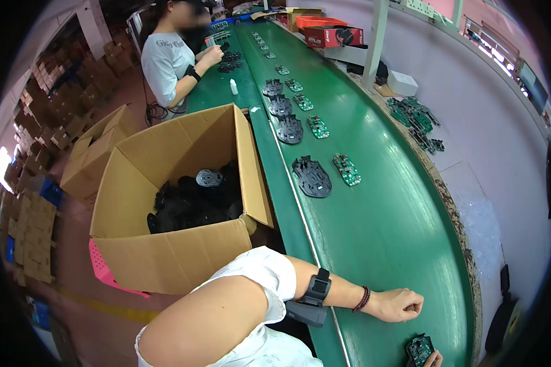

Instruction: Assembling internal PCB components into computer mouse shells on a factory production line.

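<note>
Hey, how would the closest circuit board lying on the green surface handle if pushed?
The board probably feels stiff: it looks like a flat plate. That flat shape should slide rather than roll. Its face looks crowded and uneven, so pressing there might damage it.

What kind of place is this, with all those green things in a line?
Probably a factory assembly line: a long green work surface holds rows of green circuit boards and black plastic shells, with a big cardboard box beside it.
</note>
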Tool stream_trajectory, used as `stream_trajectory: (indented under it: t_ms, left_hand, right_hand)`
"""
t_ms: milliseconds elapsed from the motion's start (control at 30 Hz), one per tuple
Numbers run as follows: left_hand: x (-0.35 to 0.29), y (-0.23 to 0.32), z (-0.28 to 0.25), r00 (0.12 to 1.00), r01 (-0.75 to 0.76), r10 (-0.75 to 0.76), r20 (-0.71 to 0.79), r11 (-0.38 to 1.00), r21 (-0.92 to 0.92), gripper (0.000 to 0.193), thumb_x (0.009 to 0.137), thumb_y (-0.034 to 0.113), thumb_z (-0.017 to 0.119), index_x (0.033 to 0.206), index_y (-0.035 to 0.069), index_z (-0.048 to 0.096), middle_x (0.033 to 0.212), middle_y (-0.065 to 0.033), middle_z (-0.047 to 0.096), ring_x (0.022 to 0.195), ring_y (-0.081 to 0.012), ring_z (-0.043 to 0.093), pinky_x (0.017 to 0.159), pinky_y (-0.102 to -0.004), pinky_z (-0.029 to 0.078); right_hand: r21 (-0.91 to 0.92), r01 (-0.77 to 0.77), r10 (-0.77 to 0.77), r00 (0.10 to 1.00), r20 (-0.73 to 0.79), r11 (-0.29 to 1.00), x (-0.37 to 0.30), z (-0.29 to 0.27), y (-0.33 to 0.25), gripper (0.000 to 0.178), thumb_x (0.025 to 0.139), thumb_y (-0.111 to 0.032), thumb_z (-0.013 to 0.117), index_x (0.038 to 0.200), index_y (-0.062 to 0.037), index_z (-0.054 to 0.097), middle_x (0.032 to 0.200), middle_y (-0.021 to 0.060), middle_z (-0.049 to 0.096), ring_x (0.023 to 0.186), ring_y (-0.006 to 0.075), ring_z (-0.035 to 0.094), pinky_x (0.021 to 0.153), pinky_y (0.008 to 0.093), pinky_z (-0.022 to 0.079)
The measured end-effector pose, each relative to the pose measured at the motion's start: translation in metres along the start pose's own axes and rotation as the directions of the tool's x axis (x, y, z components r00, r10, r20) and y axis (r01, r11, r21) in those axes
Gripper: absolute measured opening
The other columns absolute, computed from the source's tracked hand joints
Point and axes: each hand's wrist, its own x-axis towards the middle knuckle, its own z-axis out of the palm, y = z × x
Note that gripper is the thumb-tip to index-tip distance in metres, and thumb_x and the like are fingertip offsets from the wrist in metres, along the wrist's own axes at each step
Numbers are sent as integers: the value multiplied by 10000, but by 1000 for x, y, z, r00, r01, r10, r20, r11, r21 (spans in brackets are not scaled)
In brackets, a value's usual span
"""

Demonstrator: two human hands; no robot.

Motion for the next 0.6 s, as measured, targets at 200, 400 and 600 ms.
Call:
stream_trajectory:
  t_ms: [200, 400, 600]
  left_hand:
    - [3, -2, -5, 1000, -7, 8, -10, 999, 49, 153, 973, 141, 572, 921, -2, 588, 704, -81, 654, 656, -202, 625, 651, -378, 501]
    - [5, -3, -5, 999, -27, 29, -20, 997, 74, 153, 978, 136, 567, 917, -2, 591, 726, -91, 661, 680, -208, 637, 667, -378, 508]
    - [6, -5, -4, 998, -31, 35, -45, 996, 83, 151, 978, 132, 557, 917, -1, 596, 725, -98, 662, 690, -223, 643, 672, -383, 512]
  right_hand:
    - [-153, -7, 11, 1000, 25, 988, 7, -12, 15, 410, 1021, -310, 645, 1153, 76, 686, 1041, 215, 722, 924, 260, 637, 871, 389, 520]
    - [-316, 73, -77, 997, 0, 946, 13, -21, 40, 401, 996, -295, 678, 1150, 74, 681, 1120, 245, 689, 997, 308, 639, 900, 409, 520]
    - [-304, 52, -72, 996, -53, 951, 15, -16, 36, 431, 989, -319, 682, 1153, 80, 679, 1146, 263, 683, 1021, 351, 645, 922, 433, 519]
